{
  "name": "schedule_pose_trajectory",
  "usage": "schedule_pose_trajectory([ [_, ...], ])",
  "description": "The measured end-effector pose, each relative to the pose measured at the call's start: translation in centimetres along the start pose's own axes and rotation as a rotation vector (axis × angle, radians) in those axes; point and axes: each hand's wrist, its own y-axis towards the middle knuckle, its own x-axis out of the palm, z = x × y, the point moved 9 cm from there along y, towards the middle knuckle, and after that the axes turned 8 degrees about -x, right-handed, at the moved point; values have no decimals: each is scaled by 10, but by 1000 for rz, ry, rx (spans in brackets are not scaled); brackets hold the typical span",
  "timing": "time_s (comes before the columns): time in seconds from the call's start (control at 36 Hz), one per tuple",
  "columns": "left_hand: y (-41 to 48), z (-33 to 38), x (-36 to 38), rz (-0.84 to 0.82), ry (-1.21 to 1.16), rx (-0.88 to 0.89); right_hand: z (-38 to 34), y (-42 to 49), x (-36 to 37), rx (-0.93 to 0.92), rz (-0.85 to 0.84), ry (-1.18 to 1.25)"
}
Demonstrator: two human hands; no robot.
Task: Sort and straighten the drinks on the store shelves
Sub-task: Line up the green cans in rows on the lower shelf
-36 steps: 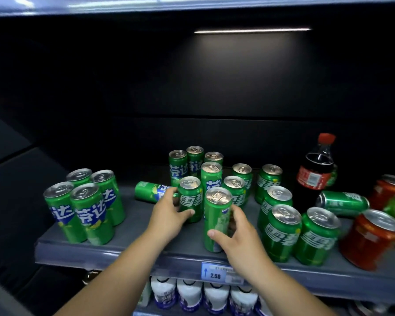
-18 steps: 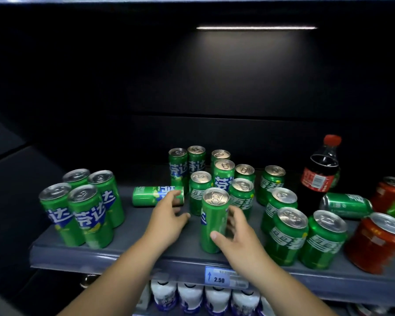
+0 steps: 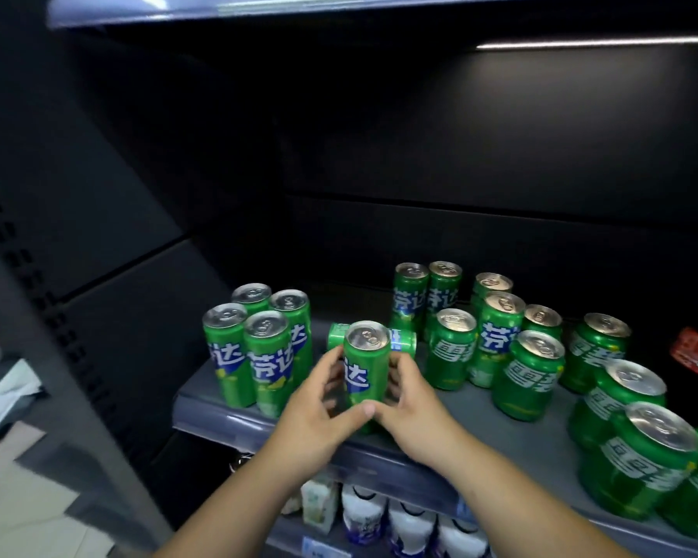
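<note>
Shelf [image 3: 472, 416] inspection, left to right: I note four upright slim green Fanta cans [image 3: 258, 348] grouped at the left end. Just beside them, my left hand [image 3: 319, 412] and right hand [image 3: 416, 412] together grasp one slim green can [image 3: 365, 368], upright at the front edge (a toppled can [image 3: 401, 342] lies behind it). Sprite cans [image 3: 528, 376] stand further right.

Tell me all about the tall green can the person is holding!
The tall green can is slim, shiny metal with a silver top and pull tab, and a blue band with white characters. It stands upright near the shelf's front edge. The left hand and right hand wrap it from either side.
</note>
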Motion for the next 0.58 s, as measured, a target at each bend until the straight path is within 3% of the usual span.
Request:
schedule_pose_trajectory([
  [0.17, 2, -2, -21, 179, -42, 73, -10, 18, 11, -41, -171, -94],
  [0.36, 6, -10, -23, 354, 107, 52, 6, 26, -47, 30, 211, -215],
  [0.58, 6, 0, -17, 370, 294, 11, 5, 24, -47, 36, 269, -415],
])
